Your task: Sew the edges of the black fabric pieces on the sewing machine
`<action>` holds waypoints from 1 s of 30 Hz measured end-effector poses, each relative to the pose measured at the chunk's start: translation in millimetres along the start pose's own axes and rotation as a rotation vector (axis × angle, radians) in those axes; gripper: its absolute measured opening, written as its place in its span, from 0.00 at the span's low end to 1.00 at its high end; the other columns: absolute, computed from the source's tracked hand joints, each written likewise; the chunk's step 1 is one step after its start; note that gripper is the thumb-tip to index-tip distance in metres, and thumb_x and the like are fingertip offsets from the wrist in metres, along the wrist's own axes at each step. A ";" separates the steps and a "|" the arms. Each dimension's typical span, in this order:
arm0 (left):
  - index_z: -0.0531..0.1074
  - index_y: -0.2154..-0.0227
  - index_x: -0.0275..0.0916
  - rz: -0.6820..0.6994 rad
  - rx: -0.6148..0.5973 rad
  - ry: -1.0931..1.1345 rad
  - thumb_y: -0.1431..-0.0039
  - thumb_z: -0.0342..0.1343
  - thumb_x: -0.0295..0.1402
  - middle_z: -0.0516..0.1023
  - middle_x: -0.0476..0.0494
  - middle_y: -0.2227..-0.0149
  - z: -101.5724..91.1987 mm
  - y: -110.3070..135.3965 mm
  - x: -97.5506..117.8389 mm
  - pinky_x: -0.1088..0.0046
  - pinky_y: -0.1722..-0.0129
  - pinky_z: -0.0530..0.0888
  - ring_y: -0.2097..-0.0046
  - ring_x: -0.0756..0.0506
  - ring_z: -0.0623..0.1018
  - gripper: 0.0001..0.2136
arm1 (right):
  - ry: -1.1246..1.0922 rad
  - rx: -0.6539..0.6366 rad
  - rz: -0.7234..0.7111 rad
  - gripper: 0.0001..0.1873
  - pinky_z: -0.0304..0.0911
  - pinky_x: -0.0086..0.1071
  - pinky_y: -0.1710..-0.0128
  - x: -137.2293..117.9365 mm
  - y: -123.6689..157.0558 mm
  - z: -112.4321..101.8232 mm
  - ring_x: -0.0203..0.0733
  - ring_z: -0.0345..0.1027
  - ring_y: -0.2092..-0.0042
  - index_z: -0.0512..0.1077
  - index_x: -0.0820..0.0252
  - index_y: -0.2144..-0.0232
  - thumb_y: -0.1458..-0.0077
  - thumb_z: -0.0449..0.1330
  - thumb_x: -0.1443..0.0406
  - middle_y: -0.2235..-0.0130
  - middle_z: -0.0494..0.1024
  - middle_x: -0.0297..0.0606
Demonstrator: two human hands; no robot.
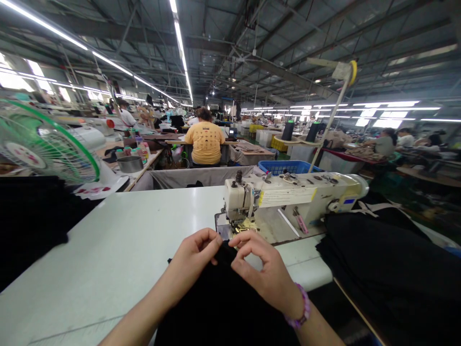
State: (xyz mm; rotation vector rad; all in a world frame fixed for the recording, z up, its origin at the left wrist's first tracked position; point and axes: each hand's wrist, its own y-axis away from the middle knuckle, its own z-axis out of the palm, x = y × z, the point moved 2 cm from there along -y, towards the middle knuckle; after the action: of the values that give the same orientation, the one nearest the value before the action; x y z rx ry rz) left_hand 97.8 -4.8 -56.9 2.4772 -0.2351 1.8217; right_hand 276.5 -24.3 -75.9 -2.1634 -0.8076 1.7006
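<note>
Black fabric hangs over the near edge of the white table and reaches up between my hands. My left hand pinches its upper edge between thumb and forefinger. On the other side, my right hand has its thumb and fingers curved into a ring at the fabric's edge; the fingertips touch the cloth. A purple beaded bracelet is on my right wrist. Just beyond my fingers stands a white sewing machine, its needle area close to the fabric's top edge.
Dark cloth is stacked at left and right. Pink-handled snips and a white stick lie on the machine bed. A green-rimmed fan stands at left, a blue basket behind. A person in yellow sits ahead.
</note>
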 end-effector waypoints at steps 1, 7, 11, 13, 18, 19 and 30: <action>0.71 0.76 0.40 -0.004 -0.004 -0.001 0.49 0.56 0.49 0.69 0.52 0.80 0.8 1.1 0.4 0.72 0.71 0.67 0.75 0.48 0.69 0.16 | -0.043 0.036 0.055 0.03 0.66 0.38 0.49 3.0 -0.3 0.2 0.43 0.72 0.53 0.73 0.55 0.68 0.41 0.62 0.63 0.57 0.77 0.38; 0.72 0.75 0.39 0.014 -0.043 0.015 0.49 0.56 0.48 0.69 0.51 0.78 4.0 4.8 4.7 0.73 0.71 0.66 0.73 0.48 0.68 0.16 | -0.211 0.094 0.275 0.12 0.69 0.33 0.58 15.4 -2.9 8.0 0.40 0.73 0.60 0.71 0.57 0.60 0.47 0.64 0.63 0.63 0.78 0.36; 0.76 0.70 0.37 0.024 -0.094 0.014 0.50 0.59 0.46 0.74 0.49 0.73 3.2 5.6 4.6 0.74 0.71 0.65 0.71 0.49 0.68 0.15 | -0.300 0.103 0.326 0.10 0.68 0.31 0.61 15.5 -4.1 9.5 0.37 0.71 0.64 0.70 0.57 0.64 0.47 0.64 0.61 0.66 0.76 0.34; 0.77 0.68 0.37 0.032 -0.097 0.000 0.50 0.59 0.44 0.72 0.50 0.75 3.0 6.9 2.7 0.75 0.72 0.63 0.72 0.50 0.67 0.14 | -0.328 0.096 0.341 0.10 0.67 0.30 0.63 14.8 -4.8 9.4 0.36 0.70 0.65 0.69 0.57 0.66 0.47 0.65 0.61 0.67 0.76 0.33; 0.75 0.72 0.37 0.032 -0.041 -0.026 0.52 0.59 0.41 0.66 0.53 0.79 5.8 10.4 0.2 0.76 0.75 0.61 0.75 0.51 0.64 0.12 | -0.289 0.100 0.332 0.07 0.66 0.29 0.66 10.9 -6.3 9.1 0.36 0.69 0.68 0.69 0.57 0.69 0.47 0.64 0.62 0.70 0.74 0.32; 0.75 0.73 0.37 0.022 -0.029 -0.021 0.52 0.59 0.42 0.67 0.53 0.79 6.4 10.3 0.6 0.75 0.74 0.61 0.75 0.51 0.65 0.12 | -0.252 0.103 0.294 0.05 0.66 0.30 0.66 9.1 -6.4 8.8 0.37 0.69 0.67 0.69 0.57 0.69 0.46 0.63 0.64 0.70 0.74 0.32; 0.74 0.75 0.39 0.085 0.060 -0.176 0.49 0.55 0.44 0.73 0.49 0.76 11.3 10.3 0.1 0.73 0.70 0.66 0.71 0.48 0.70 0.13 | 0.476 0.220 -0.255 0.10 0.68 0.39 0.55 -4.8 -2.5 17.1 0.44 0.70 0.58 0.71 0.58 0.64 0.45 0.56 0.76 0.62 0.76 0.40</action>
State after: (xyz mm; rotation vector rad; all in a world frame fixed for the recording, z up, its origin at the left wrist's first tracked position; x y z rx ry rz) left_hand 107.0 -16.5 -60.6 2.7114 -0.3025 1.6640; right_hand 258.7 -27.2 -75.4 -2.0815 -0.6873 1.0363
